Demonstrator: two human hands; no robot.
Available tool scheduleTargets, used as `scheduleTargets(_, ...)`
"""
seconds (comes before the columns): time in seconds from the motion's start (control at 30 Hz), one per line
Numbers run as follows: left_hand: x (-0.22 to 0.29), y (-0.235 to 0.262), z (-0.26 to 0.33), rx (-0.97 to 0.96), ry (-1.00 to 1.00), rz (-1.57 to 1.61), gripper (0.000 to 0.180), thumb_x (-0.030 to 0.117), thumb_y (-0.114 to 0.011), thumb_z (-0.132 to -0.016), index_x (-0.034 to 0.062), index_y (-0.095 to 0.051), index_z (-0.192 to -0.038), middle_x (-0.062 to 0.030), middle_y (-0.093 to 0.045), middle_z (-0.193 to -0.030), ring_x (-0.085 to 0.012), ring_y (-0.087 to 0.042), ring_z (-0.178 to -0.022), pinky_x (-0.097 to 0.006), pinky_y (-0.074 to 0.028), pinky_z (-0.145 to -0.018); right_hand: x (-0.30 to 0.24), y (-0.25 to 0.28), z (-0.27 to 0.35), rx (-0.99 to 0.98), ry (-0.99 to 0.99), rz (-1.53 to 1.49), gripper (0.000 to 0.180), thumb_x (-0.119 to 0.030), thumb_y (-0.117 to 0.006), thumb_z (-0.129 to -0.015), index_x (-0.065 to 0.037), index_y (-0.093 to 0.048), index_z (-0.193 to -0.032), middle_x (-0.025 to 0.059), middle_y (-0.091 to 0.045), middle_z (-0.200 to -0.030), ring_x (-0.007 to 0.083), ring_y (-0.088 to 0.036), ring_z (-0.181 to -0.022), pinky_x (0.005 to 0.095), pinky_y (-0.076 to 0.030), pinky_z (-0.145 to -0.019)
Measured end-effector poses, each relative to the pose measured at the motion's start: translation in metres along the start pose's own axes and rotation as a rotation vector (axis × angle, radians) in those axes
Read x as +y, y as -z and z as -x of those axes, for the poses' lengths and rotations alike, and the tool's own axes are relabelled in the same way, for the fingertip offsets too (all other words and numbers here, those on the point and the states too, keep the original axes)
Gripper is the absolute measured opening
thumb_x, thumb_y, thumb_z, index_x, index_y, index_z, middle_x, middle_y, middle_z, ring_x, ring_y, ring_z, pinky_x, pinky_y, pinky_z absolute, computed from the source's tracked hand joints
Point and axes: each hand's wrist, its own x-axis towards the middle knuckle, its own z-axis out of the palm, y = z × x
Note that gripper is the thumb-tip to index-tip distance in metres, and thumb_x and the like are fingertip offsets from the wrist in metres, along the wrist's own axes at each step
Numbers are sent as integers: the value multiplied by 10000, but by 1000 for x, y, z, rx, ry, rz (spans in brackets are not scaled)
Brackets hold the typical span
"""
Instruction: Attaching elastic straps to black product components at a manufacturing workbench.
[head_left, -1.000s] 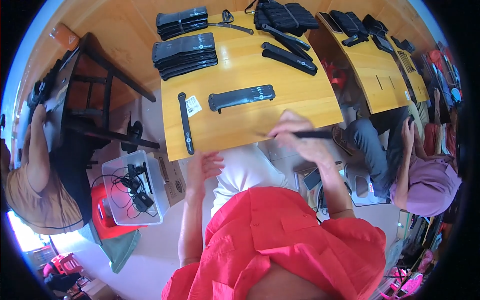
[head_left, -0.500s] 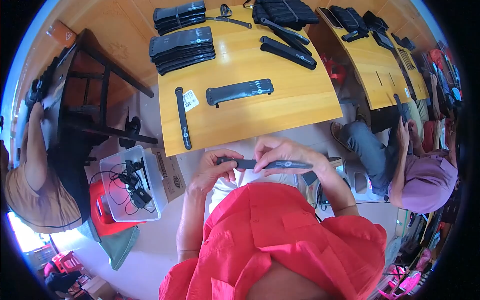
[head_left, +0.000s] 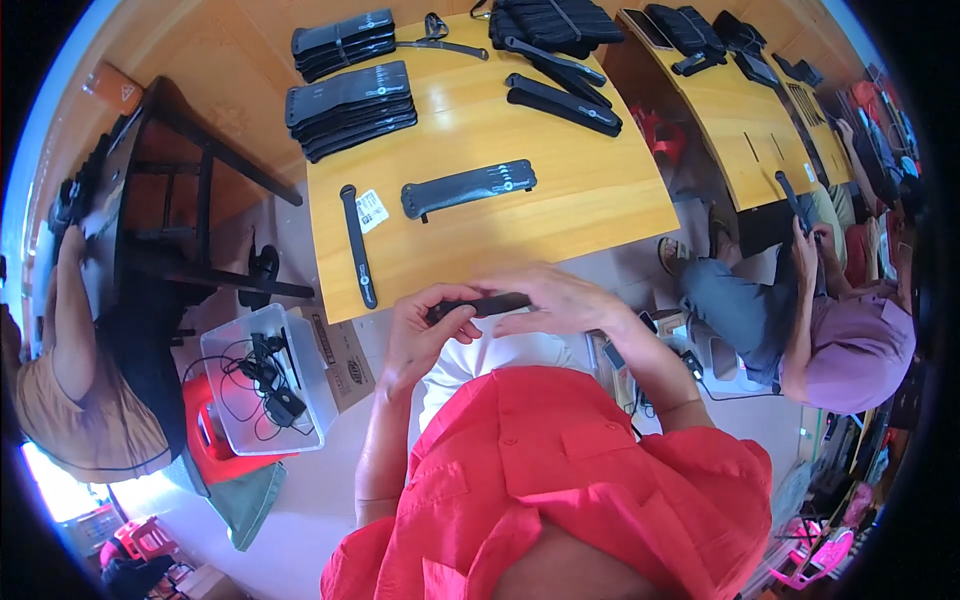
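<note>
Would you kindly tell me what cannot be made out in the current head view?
Held black strap, head view: its right end is hidden by the right hand, its left part partly by the left hand.
White label, head view: its print is too small to read.
Black bundle, head view: its top is cut off by the upper edge.

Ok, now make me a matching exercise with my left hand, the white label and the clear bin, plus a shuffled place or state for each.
Things:
1. Left hand
2. White label
3. Clear bin

Places or states:
A. Contains dark cables
B. Gripping a black strap
C. On the table, right of a lone strap

Pairs: 1-B, 2-C, 3-A
</note>
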Motion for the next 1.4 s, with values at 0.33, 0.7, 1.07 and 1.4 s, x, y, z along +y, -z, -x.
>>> scheduleTargets(0.33,-12,28,-11,88,88,72,160,6,-519,-880,-26,-545,-1035,-144,-650,-858,-161,-659,-706,-242,-546,-616,74,21,25,-147,-484,-391,153,-124,-577,-858,6,-647,-898,21,-599,-678,87,-577,-632,217,-456,-602)
scheduleTargets(0.7,-30,46,-58,374,12,-45,99,26,-613,-831,5,-587,-924,-62,-644,-762,-97,-619,-625,-187,-480,-542,104,20,13,431,-571,-419,104,-108,-693,-782,-9,-668,-806,18,-612,-660,60,-534,-548,187,-408,-474)
scheduleTargets(1.07,-48,65,-105,536,-96,50,87,75,-646,-824,18,-605,-875,-25,-624,-720,-69,-570,-573,-182,-460,-507,140,14,-19,557,-539,-666,95,-69,-668,-795,5,-648,-850,21,-593,-621,56,-521,-507,180,-385,-419)
scheduleTargets(1.4,-65,61,-119,644,-244,-185,103,58,-621,-837,-21,-625,-904,0,-597,-707,-31,-482,-548,-178,-390,-456,153,12,-28,670,-600,-607,75,-61,-675,-782,-3,-639,-814,11,-589,-612,51,-518,-478,176,-372,-383)
